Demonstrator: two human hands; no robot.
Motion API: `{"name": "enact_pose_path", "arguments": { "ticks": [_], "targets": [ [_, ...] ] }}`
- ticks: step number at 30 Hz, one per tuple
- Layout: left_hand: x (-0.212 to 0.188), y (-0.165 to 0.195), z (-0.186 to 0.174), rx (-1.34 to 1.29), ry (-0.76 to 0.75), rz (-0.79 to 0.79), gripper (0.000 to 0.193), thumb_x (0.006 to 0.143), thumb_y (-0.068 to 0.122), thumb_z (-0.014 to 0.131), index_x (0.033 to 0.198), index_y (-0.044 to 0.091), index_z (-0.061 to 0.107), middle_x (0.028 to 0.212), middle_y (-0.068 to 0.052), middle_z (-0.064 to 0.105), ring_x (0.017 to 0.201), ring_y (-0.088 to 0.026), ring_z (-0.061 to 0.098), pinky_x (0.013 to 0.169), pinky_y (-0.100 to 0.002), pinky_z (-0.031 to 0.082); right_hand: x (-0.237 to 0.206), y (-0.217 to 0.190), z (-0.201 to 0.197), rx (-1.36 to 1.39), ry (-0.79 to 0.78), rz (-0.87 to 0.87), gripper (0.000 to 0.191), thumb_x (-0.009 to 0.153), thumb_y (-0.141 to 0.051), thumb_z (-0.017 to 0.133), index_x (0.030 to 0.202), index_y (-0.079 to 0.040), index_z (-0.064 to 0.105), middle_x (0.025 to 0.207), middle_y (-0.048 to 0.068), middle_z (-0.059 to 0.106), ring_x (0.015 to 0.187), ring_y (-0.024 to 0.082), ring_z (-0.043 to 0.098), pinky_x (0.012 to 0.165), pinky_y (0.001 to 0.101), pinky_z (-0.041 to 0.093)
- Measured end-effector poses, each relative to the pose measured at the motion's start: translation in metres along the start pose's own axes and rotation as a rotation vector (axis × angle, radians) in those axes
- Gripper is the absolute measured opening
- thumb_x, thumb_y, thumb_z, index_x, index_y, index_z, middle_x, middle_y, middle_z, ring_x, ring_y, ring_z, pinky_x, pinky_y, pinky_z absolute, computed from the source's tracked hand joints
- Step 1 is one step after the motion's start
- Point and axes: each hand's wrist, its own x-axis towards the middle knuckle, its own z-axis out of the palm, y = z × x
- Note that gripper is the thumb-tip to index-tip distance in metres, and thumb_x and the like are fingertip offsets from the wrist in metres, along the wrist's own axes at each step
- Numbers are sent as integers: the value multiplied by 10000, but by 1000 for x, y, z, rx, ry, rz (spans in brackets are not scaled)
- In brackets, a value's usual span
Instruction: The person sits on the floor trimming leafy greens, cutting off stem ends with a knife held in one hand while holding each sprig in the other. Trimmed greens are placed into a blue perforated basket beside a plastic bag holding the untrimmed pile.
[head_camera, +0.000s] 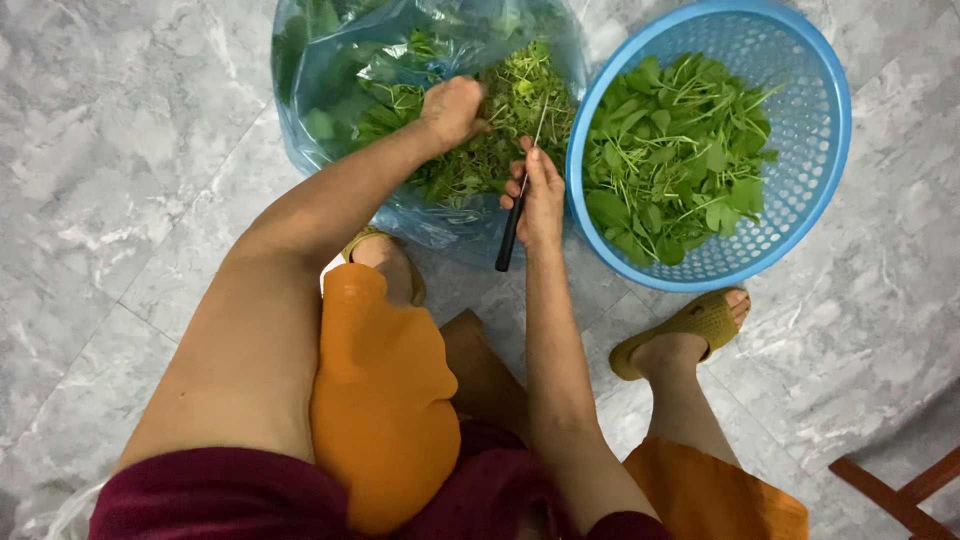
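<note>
The left hand (452, 108) reaches into a translucent blue plastic bag (300, 90) lying open on the grey marbled tile floor (120, 200), its fingers curled shut around a bunch of thin-stemmed leafy greens (500, 130); the fingertips are buried in the foliage, so exactly how many stems they clasp cannot be made out. The right hand (540, 200) sits just beside the bag's near edge, fingers wrapped closed around the black handle of a slim knife (512, 225), whose narrow blade rises toward the bunch and is partly lost against the pale stems, so its tip is hard to trace. The bag's top is cut off by the upper edge of the frame, and the glare on its plastic blurs the darker leaves inside on the left. Just right of the bag, touching or nearly touching it, stands a round light-blue perforated plastic basket (810, 200) holding a loose heap of trimmed green leaves and stems (680, 150); its upper rim is also clipped by the frame. The person squats over the work in orange trousers (385, 400) and a dark red top (220, 495). An olive slipper (690, 325) on the right foot rests just below the basket; the other foot is mostly hidden behind the left knee and forearm. At the lower right corner a piece of reddish-brown wooden furniture (905, 490) is only partly visible.
</note>
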Motion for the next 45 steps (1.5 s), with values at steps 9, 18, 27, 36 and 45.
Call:
{"name": "enact_pose_path", "arguments": {
  "ticks": [9,18,27,36,45],
  "targets": [
    [-14,4,-14,-276,51,131,216,786,42,793,958,169,817,953,-97,779,888,-313,746,803,-441,582,0,-4,-1,-44,-88,42,525,1076,-287,602,1536,-97,433,872,25,571,644,97,503,509,255,414],
    [-29,-6,-31,-359,187,377,179,783,-16,828,899,111,778,922,-64,744,906,-292,714,771,-419,570,-3,-5,8,4,-184,170,511,1085,-288,593,1531,-104,425,878,38,576,644,105,494,511,255,403],
    [-31,-7,-45,-392,82,322,128,874,72,805,977,142,774,958,-22,731,953,-239,697,838,-405,541,-5,-6,9,95,-212,225,369,1071,-316,595,1405,-171,541,873,34,585,637,101,494,511,242,399],
    [-37,12,-41,-80,-16,309,263,800,290,850,1024,164,795,797,-115,729,857,-320,686,954,-503,420,-3,2,6,81,-245,198,352,1094,-303,612,1393,-128,549,882,38,577,647,105,496,508,250,401],
    [-36,6,-13,134,-84,292,131,792,-8,696,845,84,773,849,-169,734,918,-373,723,1071,-608,393,-2,2,10,10,-190,197,469,1057,-309,625,1471,-150,473,863,35,554,630,103,498,495,251,408]
  ]
}}
